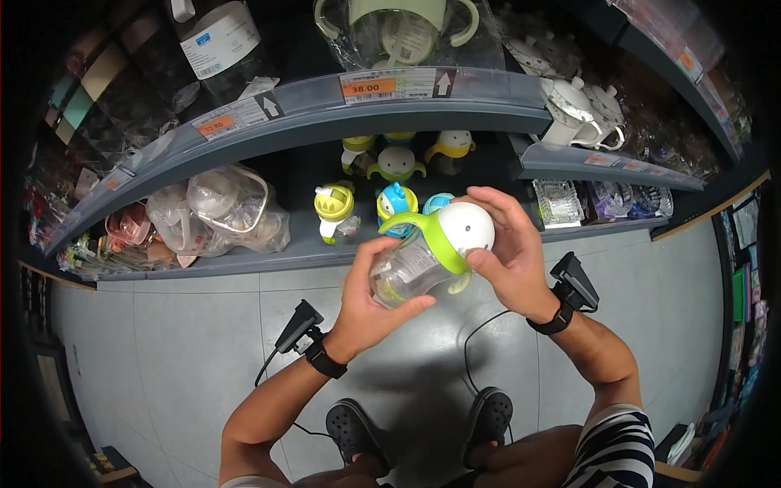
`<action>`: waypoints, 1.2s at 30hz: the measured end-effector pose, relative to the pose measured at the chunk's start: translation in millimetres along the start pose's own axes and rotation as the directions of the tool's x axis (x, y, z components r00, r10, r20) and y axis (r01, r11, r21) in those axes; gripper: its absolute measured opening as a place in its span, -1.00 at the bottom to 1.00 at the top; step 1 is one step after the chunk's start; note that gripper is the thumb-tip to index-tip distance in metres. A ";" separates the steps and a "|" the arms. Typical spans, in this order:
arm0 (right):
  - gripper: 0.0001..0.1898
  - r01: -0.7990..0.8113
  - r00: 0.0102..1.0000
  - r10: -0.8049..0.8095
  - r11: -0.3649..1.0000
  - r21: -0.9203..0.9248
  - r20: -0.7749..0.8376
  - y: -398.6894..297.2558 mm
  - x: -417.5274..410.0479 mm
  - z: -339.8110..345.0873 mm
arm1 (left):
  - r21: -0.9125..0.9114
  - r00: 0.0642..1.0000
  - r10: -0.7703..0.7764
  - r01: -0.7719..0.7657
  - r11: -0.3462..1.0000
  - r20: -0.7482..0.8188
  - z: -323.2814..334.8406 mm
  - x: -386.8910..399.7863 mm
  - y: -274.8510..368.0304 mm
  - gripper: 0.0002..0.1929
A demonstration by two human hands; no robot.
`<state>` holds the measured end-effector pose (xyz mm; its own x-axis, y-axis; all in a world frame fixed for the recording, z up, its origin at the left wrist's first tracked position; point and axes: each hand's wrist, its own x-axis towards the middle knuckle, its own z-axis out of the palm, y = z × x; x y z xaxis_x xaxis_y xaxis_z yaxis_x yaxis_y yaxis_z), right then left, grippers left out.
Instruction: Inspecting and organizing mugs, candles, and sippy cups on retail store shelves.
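A clear sippy cup (406,268) with a green handled collar and a white domed lid with small dark eyes is held tilted in both hands, above the floor and before the shelf. My left hand (366,305) cups the clear body near its base. Around the white lid curve the fingers and thumb of my right hand (512,256). Behind it on the lower shelf stand a yellow-lidded cup (334,210), a blue and yellow cup (398,204), and a green-handled cup with a white lid (395,163). Each wrist wears a black strap with a cabled device.
An upper shelf edge (439,113) with price tags runs across above the cups. Bagged plastic containers (229,204) lie on the lower shelf at left. White lidded mugs (570,110) and clear glass-like dishes (558,201) stand at right. Cables hang near the person's black clogs (356,430).
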<state>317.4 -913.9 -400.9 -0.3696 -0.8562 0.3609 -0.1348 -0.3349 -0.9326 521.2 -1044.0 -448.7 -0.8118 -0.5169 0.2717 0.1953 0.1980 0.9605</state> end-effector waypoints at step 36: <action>-0.39 -0.229 0.969 0.223 0.972 -0.053 -0.111 -12.5 8.5 10.0 | 0.295 0.964 0.213 -0.159 0.942 -0.160 4.3 2.4 -1.1 -0.04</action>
<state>325.1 -921.0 -386.1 -0.4898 -0.8603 0.1412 -0.0946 -0.1085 -0.9896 516.7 -1041.9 -449.4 -0.6524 -0.5896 0.4761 0.1508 0.5147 0.8440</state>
